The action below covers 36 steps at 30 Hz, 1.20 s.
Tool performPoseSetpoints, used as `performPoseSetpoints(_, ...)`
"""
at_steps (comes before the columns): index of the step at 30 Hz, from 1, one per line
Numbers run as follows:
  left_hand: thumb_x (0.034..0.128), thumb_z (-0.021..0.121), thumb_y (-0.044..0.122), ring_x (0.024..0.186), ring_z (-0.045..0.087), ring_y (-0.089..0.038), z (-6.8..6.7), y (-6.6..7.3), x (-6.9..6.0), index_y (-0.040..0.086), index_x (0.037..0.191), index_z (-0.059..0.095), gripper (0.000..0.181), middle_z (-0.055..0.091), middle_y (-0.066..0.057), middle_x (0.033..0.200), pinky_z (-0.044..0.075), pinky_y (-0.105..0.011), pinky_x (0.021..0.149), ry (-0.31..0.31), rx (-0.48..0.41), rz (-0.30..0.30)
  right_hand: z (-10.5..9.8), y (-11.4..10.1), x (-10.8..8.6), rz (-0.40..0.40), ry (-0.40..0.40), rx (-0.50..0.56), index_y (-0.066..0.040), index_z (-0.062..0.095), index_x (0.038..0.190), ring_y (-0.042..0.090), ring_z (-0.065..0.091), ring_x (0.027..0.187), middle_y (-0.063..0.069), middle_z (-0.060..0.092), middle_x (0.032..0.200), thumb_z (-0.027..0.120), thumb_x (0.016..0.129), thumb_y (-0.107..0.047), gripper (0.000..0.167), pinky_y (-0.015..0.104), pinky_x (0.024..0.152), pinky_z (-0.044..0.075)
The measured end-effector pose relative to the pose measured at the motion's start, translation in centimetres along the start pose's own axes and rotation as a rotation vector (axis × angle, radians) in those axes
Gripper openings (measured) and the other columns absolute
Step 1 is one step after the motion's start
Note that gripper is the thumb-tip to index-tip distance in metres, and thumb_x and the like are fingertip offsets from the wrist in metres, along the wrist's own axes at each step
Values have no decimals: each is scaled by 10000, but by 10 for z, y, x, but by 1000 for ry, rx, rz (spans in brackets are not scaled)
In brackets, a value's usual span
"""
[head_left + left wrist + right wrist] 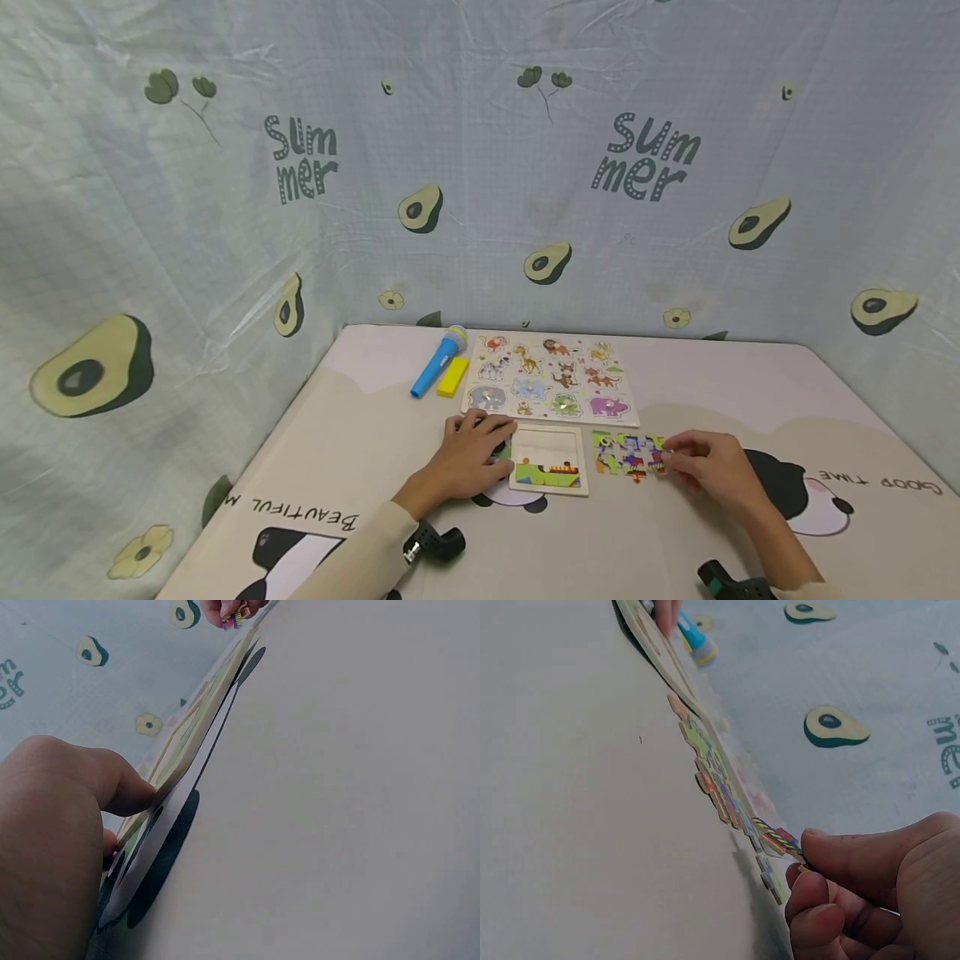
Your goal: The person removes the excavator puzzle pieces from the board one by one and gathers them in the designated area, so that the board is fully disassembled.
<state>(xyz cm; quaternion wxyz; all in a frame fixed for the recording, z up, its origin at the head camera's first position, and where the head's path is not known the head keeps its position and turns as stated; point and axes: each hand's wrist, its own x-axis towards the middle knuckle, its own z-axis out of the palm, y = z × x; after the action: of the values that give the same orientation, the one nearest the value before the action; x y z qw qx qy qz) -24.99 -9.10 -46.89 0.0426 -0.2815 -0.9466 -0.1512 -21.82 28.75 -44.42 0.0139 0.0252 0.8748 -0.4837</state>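
The jigsaw piece (782, 841) is pinched between the thumb and curled fingers of your right hand (716, 467), at the right end of the jigsaw cluster (630, 454). The piece is thin and flat, with yellow-and-dark stripes beside red and blue. The cluster lies on the table in purple, green and orange, its outline knobbed. Left of it is the square wooden puzzle tray (543, 442): a green section with orange and dark details occupies its lower part; bare pale wood shows above. Your left hand (465, 458) is unclenched, thumb and fingertips touching the tray's left edge. Beyond the tray, the animal puzzle board (519, 340) carries lion, giraffe, zebra and elephant figures. To its left are a yellow rectangular block (453, 377) and a blue toy microphone (437, 365). The panda-print tablecloth (600, 550) lies beneath.
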Motion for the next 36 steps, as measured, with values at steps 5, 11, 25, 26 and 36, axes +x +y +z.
performPoseSetpoints(5,958,514,418,1389,344,-287,0,-1,0,207,1525,490,605,462,24,1544,265,-553,1048,2,2,2,3,5,0,45,-5,25,59,666,1117,196,596,618,73,638,755,733,928,-155,294,318,545,527)
performPoseSetpoints(11,961,509,414,1393,340,-296,-1,0,0,200,1526,489,604,464,18,1543,262,-554,1047,1,-7,7,6,7,0,56,19,-4,65,653,1079,203,607,576,69,636,714,747,910,-139,281,318,534,538)
performPoseSetpoints(25,958,507,405,1380,346,-291,-2,0,-1,192,1520,497,601,470,20,1537,263,-552,1049,8,-13,6,10,5,-1,45,80,-92,47,651,962,187,617,552,63,628,668,770,851,-94,216,293,524,540)
performPoseSetpoints(26,957,505,405,1381,345,-291,-2,0,-1,193,1520,496,602,469,20,1538,263,-553,1050,7,-13,6,10,5,-1,43,83,-95,45,652,959,186,618,550,61,627,665,771,851,-97,215,292,523,539)
performPoseSetpoints(36,956,498,406,1379,346,-288,-2,0,-1,194,1520,497,603,469,22,1537,262,-550,1051,6,-16,6,10,9,-1,36,93,-94,51,632,997,188,622,560,71,612,696,796,855,-130,283,291,524,545)
